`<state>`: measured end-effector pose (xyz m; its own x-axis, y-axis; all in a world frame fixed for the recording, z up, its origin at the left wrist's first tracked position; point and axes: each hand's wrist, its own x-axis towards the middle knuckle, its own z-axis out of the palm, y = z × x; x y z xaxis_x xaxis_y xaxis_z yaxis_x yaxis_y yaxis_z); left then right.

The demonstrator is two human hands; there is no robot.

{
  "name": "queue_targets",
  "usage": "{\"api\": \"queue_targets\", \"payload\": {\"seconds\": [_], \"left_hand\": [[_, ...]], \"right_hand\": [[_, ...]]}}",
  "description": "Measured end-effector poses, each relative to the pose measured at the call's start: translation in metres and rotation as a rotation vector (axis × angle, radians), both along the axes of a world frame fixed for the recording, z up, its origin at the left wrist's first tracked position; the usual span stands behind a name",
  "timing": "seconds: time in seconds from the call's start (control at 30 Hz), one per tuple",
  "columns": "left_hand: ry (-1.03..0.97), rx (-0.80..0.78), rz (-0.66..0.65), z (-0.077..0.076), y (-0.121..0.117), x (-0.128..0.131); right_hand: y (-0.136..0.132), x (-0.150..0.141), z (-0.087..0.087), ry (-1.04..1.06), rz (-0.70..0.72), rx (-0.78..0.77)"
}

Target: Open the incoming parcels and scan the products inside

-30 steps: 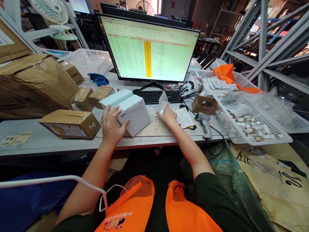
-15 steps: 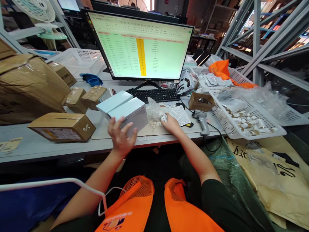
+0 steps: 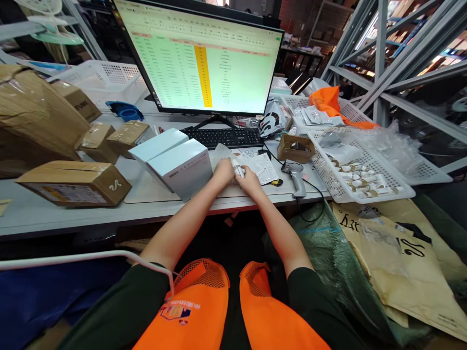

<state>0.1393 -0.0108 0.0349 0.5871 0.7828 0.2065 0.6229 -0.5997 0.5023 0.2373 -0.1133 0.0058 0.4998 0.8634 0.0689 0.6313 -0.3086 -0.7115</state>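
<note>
Both hands meet over the front of the desk, just right of two pale blue boxes. My right hand pinches a small white cylindrical item; its exact kind is too small to tell. My left hand is closed against the item's other end, its fingertips mostly hidden. Behind the left hand lies a crumpled clear plastic bag. White printed packets rest beside the right hand.
A keyboard and monitor stand behind. To the right are a barcode scanner, a small open carton and a white basket of tubes. Brown cartons occupy the left. A white cable-like bar crosses low left.
My left hand has left the pale blue boxes and come right to meet my right hand at the small white item. The view has shifted slightly, so the desk appears further left.
</note>
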Motion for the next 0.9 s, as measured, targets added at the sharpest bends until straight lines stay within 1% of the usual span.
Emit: {"api": "queue_targets", "payload": {"seconds": [0.07, 0.13, 0.23, 0.27, 0.33, 0.4, 0.43, 0.47, 0.53, 0.6, 0.63, 0.67, 0.73, 0.8, 0.83, 0.9], "left_hand": [[-0.021, 0.035, 0.008, 0.005, 0.0, -0.005], [-0.056, 0.091, -0.004, 0.012, -0.009, -0.01], [-0.112, 0.222, -0.113, 0.025, -0.033, -0.017], [-0.131, 0.273, -0.168, 0.028, -0.041, -0.019], [-0.169, 0.355, -0.285, 0.034, -0.055, -0.024], [-0.214, 0.369, -0.367, 0.039, -0.065, -0.03], [-0.24, 0.349, -0.397, 0.04, -0.068, -0.034], [-0.269, 0.309, -0.43, 0.041, -0.071, -0.037], [-0.327, 0.165, -0.532, 0.04, -0.077, -0.042], [-0.394, -0.011, -0.639, 0.033, -0.084, -0.044], [-0.444, -0.107, -0.651, 0.027, -0.088, -0.043], [-0.517, -0.224, -0.616, 0.021, -0.091, -0.041], [-0.688, -0.479, -0.449, 0.008, -0.096, -0.034], [-0.818, -0.678, -0.294, 0.0, -0.096, -0.026], [-0.86, -0.723, -0.251, 0.0, -0.094, -0.021], [-0.936, -0.719, -0.201, 0.005, -0.089, -0.014]], "right_hand": [[-0.004, 0.001, -0.002, 0.045, 0.007, 0.062], [-0.009, 0.002, -0.006, 0.101, 0.007, 0.127], [-0.016, 0.0, -0.012, 0.216, 0.009, 0.232], [-0.019, -0.002, -0.013, 0.299, 0.013, 0.303], [-0.027, -0.006, -0.015, 0.491, 0.015, 0.498], [-0.038, -0.009, -0.014, 0.611, -0.03, 0.684], [-0.044, -0.01, -0.013, 0.623, -0.07, 0.74], [-0.051, -0.01, -0.012, 0.623, -0.109, 0.774], [-0.061, -0.009, -0.009, 0.618, -0.144, 0.821], [-0.066, -0.007, -0.006, 0.61, -0.128, 0.857], [-0.067, -0.007, -0.006, 0.614, -0.124, 0.858], [-0.066, -0.006, -0.005, 0.628, -0.134, 0.839], [-0.064, -0.006, -0.001, 0.654, -0.194, 0.74], [-0.062, -0.002, 0.008, 0.589, -0.234, 0.607], [-0.062, 0.002, 0.014, 0.518, -0.226, 0.544], [-0.066, 0.013, 0.031, 0.353, -0.159, 0.435]]}}
